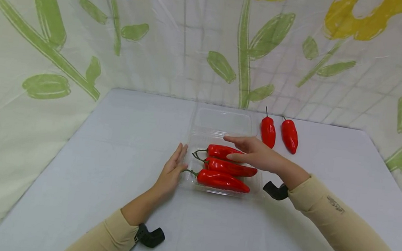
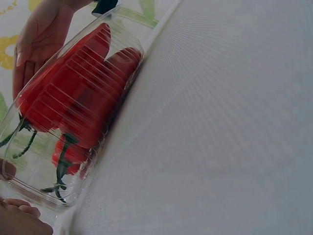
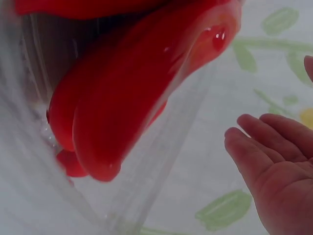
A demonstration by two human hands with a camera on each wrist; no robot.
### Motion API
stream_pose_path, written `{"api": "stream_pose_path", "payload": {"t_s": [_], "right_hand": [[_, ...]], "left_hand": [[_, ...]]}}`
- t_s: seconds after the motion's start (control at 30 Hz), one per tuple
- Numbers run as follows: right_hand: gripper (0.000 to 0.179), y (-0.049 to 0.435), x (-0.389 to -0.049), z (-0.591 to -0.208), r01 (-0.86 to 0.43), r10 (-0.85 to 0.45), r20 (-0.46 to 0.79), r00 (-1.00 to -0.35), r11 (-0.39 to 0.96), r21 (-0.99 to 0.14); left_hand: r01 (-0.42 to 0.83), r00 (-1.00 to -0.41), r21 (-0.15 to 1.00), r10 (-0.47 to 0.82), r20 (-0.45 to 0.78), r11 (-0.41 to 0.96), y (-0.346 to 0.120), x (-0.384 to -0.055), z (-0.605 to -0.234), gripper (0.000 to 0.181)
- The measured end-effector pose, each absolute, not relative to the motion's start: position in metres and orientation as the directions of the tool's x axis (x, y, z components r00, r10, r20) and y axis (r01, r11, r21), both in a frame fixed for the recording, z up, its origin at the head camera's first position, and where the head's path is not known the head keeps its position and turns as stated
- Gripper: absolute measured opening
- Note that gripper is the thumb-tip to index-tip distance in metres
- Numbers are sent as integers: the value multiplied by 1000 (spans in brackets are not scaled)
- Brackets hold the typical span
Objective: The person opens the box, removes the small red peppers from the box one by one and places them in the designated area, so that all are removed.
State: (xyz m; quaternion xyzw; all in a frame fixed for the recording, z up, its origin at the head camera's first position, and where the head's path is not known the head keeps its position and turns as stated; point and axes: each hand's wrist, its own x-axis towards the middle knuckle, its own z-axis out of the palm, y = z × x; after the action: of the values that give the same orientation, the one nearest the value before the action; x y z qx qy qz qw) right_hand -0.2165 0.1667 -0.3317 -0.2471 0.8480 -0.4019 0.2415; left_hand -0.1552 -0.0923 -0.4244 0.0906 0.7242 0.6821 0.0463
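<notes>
A clear plastic clamshell box lies with its hinged lid folded back. Inside, three long, glossy red chili peppers lie side by side: a front pepper, a middle pepper and a back pepper, their green stems pointing left. My left hand rests at the box's left wall, fingers extended. Over the back pepper is my right hand, fingers straight and thumb apart. In the right wrist view the right palm holds nothing. Through the wall, the left wrist view shows the peppers bunched together.
Two more red chili peppers, a left one and a right one, lie on the white table beside the lid. Behind the table's back edge hangs a pale curtain printed with yellow flowers and green leaves.
</notes>
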Motion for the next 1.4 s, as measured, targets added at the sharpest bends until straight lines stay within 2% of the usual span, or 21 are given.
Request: {"api": "stream_pose_path", "payload": {"t_s": [0.37, 0.67, 0.9, 1.4], "right_hand": [[61, 151, -213, -329, -277, -673, -267, -690, 586, -761], [57, 144, -211, -333, -350, -683, -319, -657, 651, -673], [59, 141, -211, -336, -365, -656, -394, -644, 716, -595], [68, 137, -212, -338, -369, -622, -479, -620, 769, -522]], "left_hand": [[61, -980, 997, 194, 50, 52, -93, -155, -425, 63], [61, -979, 997, 195, 52, 40, -93, -155, -425, 63], [62, -979, 997, 195, 54, 37, -93, -155, -425, 63], [89, -975, 996, 207, 82, 25, -94, -155, -428, 64]]}}
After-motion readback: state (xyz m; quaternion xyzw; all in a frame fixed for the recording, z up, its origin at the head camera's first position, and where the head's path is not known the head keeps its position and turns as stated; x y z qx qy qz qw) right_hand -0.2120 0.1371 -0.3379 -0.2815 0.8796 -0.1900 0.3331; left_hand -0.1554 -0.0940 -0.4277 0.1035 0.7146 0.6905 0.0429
